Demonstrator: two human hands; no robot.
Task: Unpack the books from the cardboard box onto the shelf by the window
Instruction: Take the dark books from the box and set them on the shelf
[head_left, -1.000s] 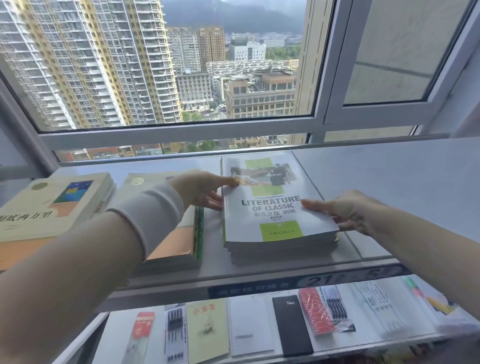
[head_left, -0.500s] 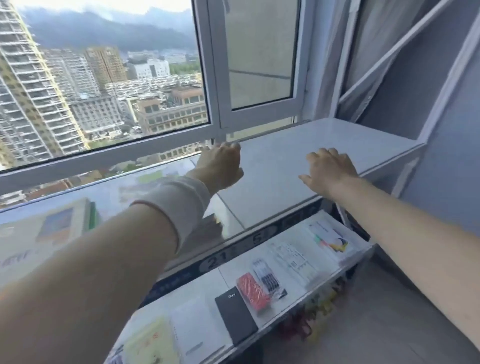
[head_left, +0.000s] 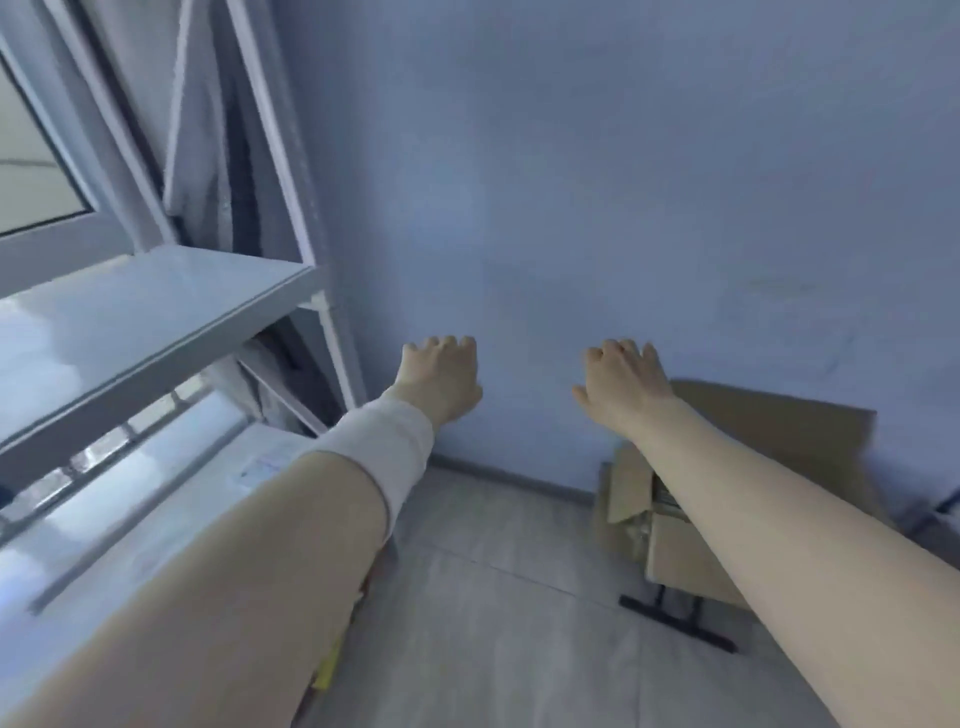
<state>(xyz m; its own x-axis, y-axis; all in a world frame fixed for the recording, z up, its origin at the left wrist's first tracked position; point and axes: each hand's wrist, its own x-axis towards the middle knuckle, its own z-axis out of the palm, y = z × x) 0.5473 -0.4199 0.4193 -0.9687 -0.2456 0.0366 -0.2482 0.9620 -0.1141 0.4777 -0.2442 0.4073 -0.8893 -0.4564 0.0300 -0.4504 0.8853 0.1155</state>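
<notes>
Both my hands are stretched out in the air in front of a blue wall and hold nothing. My left hand (head_left: 441, 376), with a white sleeve band on the wrist, has its fingers curled loosely downward. My right hand (head_left: 623, 384) hangs likewise, just left of and above the open cardboard box (head_left: 769, 436), which stands against the wall at the lower right with its flaps up. My right forearm hides most of the box's inside. The white shelf (head_left: 130, 322) by the window is at the left; no books show on the part in view.
A lower shelf level (head_left: 156, 499) runs along the left, blurred. A grey curtain (head_left: 208, 130) hangs in the corner behind the shelf frame. A black metal foot (head_left: 675, 621) lies on the tiled floor (head_left: 493, 597) below the box.
The view has swung right, from the window shelf and its book stacks to the wall and the box. Both hands let go of the book stack and moved right, empty.
</notes>
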